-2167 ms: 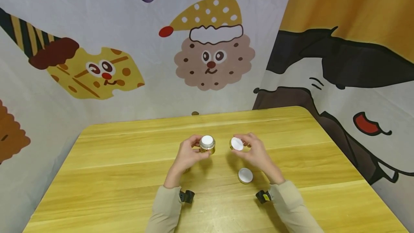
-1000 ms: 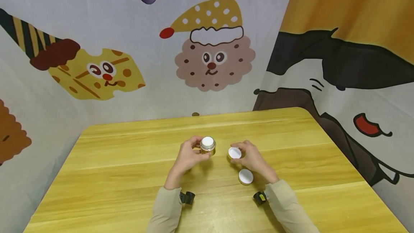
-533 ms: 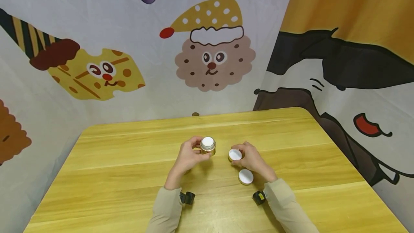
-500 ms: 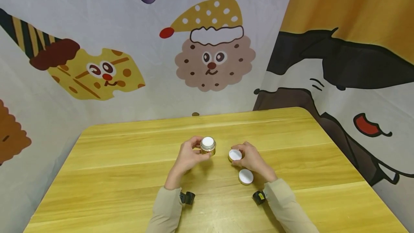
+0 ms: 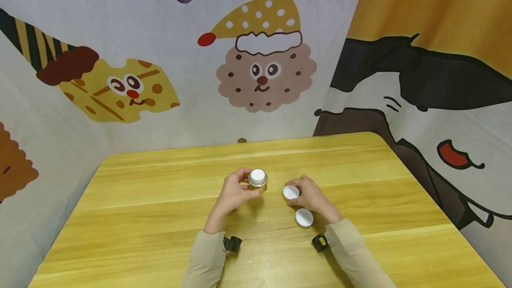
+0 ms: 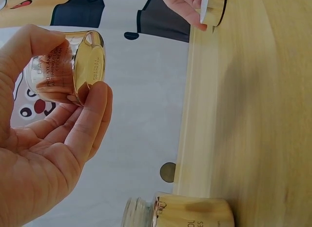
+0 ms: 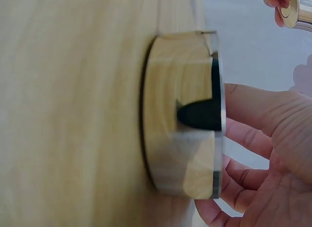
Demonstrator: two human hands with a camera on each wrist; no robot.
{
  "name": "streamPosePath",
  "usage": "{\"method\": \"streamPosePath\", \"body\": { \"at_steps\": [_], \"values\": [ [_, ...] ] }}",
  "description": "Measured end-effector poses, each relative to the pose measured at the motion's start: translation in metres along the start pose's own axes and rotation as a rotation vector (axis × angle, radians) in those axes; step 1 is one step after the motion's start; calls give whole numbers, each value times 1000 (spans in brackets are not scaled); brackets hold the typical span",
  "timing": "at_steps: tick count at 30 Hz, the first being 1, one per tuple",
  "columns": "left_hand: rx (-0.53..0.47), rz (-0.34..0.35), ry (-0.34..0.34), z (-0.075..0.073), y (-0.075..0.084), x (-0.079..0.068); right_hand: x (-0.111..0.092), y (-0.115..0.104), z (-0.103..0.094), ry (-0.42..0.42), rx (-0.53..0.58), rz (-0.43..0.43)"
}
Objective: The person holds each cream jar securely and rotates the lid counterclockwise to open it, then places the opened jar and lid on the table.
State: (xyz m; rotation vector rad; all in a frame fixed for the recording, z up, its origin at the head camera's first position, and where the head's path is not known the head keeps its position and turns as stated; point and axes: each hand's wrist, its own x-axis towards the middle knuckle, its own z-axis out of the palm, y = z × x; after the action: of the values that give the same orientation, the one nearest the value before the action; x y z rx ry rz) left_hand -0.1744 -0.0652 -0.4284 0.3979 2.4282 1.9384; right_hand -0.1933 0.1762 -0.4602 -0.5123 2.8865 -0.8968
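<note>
My left hand [image 5: 234,192] holds a small gold eye-cream jar [image 5: 258,181] off the table, thumb and fingers around its side. The jar is without its cap and shows a white top; its gold base faces the camera in the left wrist view. To the right, my right hand [image 5: 312,194] grips a gold lid [image 5: 290,193] by its edge, white inside upward, low over the table. A second gold lid [image 5: 304,218] lies white side up just in front of that hand. It fills the middle of the right wrist view and hides most of the gripped lid there.
Another gold jar [image 6: 192,212], with a clear threaded neck, stands on the table near my left wrist; in the head view my left arm mostly hides it. The wooden table [image 5: 160,217] ends at a printed cloth backdrop [image 5: 192,123].
My right hand has come down and slightly toward me with its lid, turning the white inside upward, then nearly stopped. My left hand keeps the jar almost in place.
</note>
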Motion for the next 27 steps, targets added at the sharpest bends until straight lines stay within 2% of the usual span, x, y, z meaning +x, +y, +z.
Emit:
{"method": "streamPosePath", "body": {
  "at_steps": [8, 16, 27],
  "values": [
    [36, -23, -20, 0, 1, 1, 1, 2, 1, -9, -1, 7],
    [91, -11, -40, 0, -1, 0, 1, 2, 2, -18, 0, 25],
    [192, 55, -53, 4, -10, 0, 3, 4, 2, -32, -5, 40]
  ]
}}
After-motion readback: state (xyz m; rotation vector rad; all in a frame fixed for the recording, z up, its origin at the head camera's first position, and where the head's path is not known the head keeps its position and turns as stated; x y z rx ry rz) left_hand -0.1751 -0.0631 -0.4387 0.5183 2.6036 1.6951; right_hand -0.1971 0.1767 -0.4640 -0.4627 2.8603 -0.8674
